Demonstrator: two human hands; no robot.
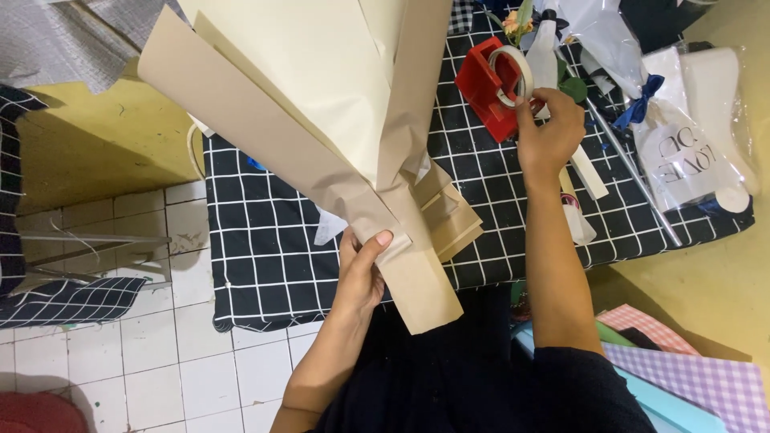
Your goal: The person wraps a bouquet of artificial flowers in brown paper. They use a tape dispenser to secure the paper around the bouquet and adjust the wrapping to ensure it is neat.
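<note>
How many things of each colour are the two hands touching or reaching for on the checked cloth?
Beige and cream: 1, the paper bouquet wrap, pinched at its narrow end by the left hand.
Red: 1, the tape dispenser.
White: 1, the tape roll on it, touched by the right hand.
Total: 3.

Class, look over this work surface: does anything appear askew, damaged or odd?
Nothing looks damaged or spilled. The paper-wrapped bouquet stands tilted only because the left hand pinches its narrow base. The right hand is at the tape roll in the red dispenser, upright on the checked cloth.
</note>
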